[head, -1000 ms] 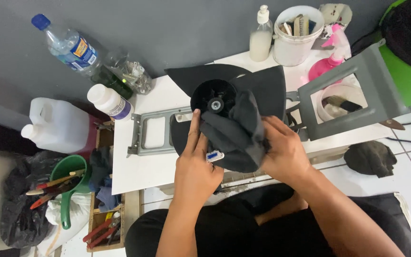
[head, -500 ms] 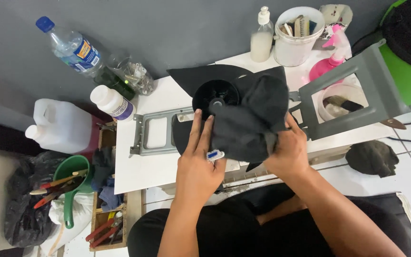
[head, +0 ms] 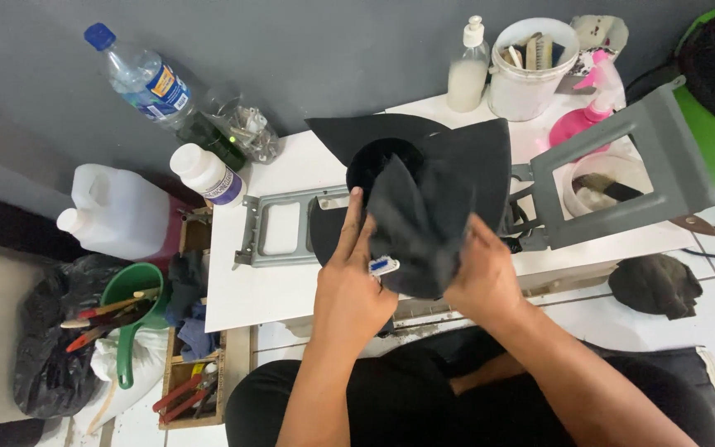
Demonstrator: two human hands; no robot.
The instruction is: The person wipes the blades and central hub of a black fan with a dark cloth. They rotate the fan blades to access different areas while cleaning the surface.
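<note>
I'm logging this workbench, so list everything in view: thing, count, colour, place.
black cloth: 1, black, held over the black part
black plastic part: 1, black, table centre, round opening under the cloth
table: 1, white, against the grey wall
metal frame: 1, grey, flat on the table's left
hinged metal frame: 1, grey, table right
water bottle: 1, clear with blue cap, leaning at the wall
white bottle: 1, white, table's left corner
jug: 1, white, left of the table
pump bottle: 1, white, table rear
bucket: 1, white, table rear
spray bottle: 1, pink, table rear right
green cup: 1, green, holds tools, floor left
left hand: on the cloth's left edge
right hand: gripping the cloth's right side
</note>
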